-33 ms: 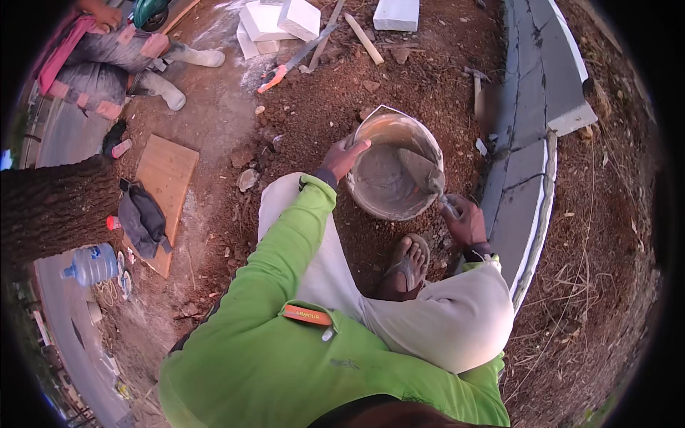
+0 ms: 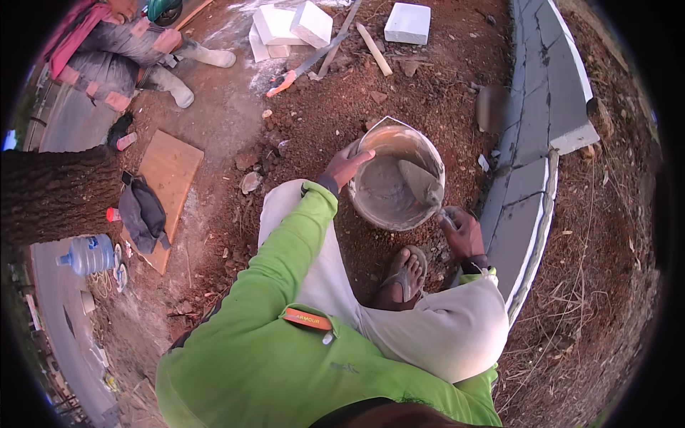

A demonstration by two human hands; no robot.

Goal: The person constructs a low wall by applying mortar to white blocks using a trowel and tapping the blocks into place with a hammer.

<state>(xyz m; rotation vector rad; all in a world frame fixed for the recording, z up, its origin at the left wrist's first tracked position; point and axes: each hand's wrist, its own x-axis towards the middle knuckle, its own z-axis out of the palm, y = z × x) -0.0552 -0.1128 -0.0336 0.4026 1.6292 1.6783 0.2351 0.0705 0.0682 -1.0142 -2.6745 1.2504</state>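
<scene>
A bucket [image 2: 378, 207] with grey wet mortar inside stands on the dirt between my knees and the wall. My left hand [image 2: 344, 165] grips its left rim, thumb over the edge. My right hand [image 2: 462, 234], low beside the bucket's right side, is closed on the handle of a trowel [image 2: 417, 182] whose mortar-coated blade lies inside the bucket. My sandalled foot [image 2: 403, 278] is just below the bucket.
A grey block wall [image 2: 517, 210] runs along my right. Ahead lie white blocks [image 2: 405, 25], a saw [image 2: 283, 83] and a wooden stick [image 2: 373, 48]. At left are a board [image 2: 178, 160], bag [image 2: 143, 214], water jug [image 2: 90, 257], tree trunk [image 2: 61, 196] and another person's legs [image 2: 121, 68].
The view has shifted slightly, so the ground and bucket appear a little lower in the picture. Both hands keep their holds, the trowel still inside the bucket.
</scene>
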